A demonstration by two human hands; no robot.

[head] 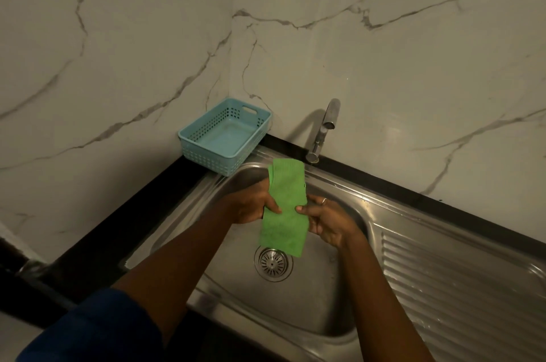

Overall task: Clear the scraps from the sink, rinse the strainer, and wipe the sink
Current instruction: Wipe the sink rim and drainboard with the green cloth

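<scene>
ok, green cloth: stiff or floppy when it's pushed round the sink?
Probably floppy: the green cloth is folded, and its lower end hangs limp below where the left hand and right hand pinch it. Likely light, since fingertip holds carry it. It may bunch rather than slide on the steel sink.

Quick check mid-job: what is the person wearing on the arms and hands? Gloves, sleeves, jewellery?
No gloves: the left hand and right hand are bare. A dark blue sleeve covers the left upper arm; both forearms are bare. One right finger bears a thin ring. No watch or bracelet shows.
</scene>
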